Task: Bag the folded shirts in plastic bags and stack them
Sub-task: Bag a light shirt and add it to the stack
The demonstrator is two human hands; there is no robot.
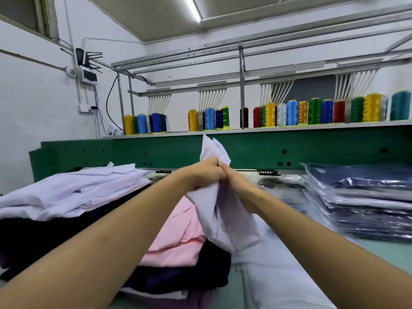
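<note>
Here, left hand (206, 173), right hand (233, 182) both clutch one lilac shirt (225, 221); one bagged stack (370, 197) nearby.

Ahead of you, white walls (33, 121) meet a grey ceiling (142, 16), with a lit tube light (193, 7) at the top centre. A window (20, 12) sits in the upper left, with a router (79, 55) lower right of it. Across mid-frame runs a green machine panel (245, 150). Above it, a shelf (178, 133) carries coloured thread cones (292, 112) under a metal frame (240, 63)
</note>
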